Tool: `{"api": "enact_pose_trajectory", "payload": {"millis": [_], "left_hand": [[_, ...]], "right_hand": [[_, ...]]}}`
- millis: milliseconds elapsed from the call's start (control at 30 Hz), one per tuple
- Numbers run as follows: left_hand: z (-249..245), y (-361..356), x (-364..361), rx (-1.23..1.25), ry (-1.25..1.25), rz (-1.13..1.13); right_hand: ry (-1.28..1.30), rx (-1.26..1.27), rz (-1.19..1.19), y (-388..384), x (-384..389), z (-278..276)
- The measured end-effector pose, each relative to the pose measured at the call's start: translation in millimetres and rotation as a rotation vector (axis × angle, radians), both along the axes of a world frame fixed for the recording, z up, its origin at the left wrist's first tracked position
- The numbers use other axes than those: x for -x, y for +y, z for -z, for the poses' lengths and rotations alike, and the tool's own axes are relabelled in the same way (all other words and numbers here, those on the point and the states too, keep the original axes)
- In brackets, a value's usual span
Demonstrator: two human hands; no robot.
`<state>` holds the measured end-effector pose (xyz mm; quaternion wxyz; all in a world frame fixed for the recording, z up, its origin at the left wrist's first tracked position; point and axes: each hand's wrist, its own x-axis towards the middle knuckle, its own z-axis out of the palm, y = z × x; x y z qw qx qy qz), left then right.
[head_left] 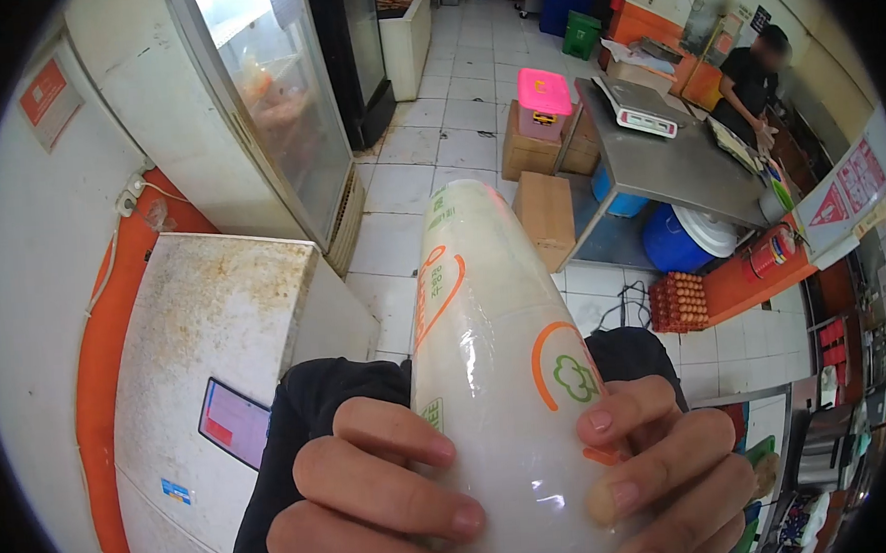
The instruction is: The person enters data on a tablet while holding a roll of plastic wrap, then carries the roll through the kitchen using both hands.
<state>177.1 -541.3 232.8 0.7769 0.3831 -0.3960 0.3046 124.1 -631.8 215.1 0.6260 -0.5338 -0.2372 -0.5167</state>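
Note:
Both of my hands hold a long white roll-shaped pack (495, 304) in glossy clear plastic, printed in orange and green. Its narrow-looking far end points away from me, and its near end runs out of the picture. What is inside cannot be made out. My left hand (374, 490) is wrapped round the pack's left side. Against the right side press the curled fingers of my right hand (674, 475). Both thumbs are hidden. Dark cloth (319, 403) shows behind my hands.
At left, a tablet (235, 423) lies on a stained white chest (219, 298), near a glass-door fridge (274, 115). Ahead are cardboard boxes (543, 216) and a pink-lidded tub (543, 116). A scale (634, 106) sits on the steel table (678, 169); egg trays (679, 302) stand below. A person (751, 80) stands beyond.

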Motion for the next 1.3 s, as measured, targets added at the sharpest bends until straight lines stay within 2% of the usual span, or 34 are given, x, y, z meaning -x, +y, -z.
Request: {"api": "enact_pose_trajectory", "payload": {"millis": [133,200,367,533,633,700,833,900,933,1000,1100,1200,1267,1300], "left_hand": [[-6,-34,54,0.156,0.215,0.003],[-6,-36,72,0.054,0.199,0.034],[-7,-29,106,-0.179,-0.034,0.112],[-10,-28,143,-0.198,-0.035,0.009],[-10,-18,165,-0.146,-0.031,-0.063],[-10,-3,177,-0.135,-0.056,-0.098],[-11,22,221,-0.077,0.002,-0.308],[-8,50,241,-0.079,-0.044,-0.307],[-5,66,253,-0.095,-0.085,-0.28],[-2,90,282,-0.085,-0.096,-0.355],[6,131,329,-0.068,-0.09,-0.548],[20,161,386,-0.008,-0.075,-0.85],[-39,128,463,0.011,-0.03,-1.093],[-2,164,458,0.007,-0.056,-1.202]], "right_hand": [[0.187,-0.077,0.08,-13,54,-5],[0.288,-0.145,0.146,-12,79,-12],[0.198,-0.095,0.152,-30,120,-14],[0.213,-0.147,0.133,-24,158,-12],[0.149,-0.091,0.07,-17,165,-8],[0.12,-0.077,0.004,-6,172,-9],[0.155,-0.074,-0.177,23,200,-14],[-0.029,0.072,-0.309,32,204,-12],[-0.214,0.188,-0.388,35,192,-9],[-0.411,0.282,-0.53,57,197,-5],[-0.349,0.152,-0.718,111,228,-1],[-0.164,-0.008,-0.911,166,284,7],[-0.1,0.027,-1.119,179,314,-1],[-0.079,0.024,-1.233,183,330,-12]]}}
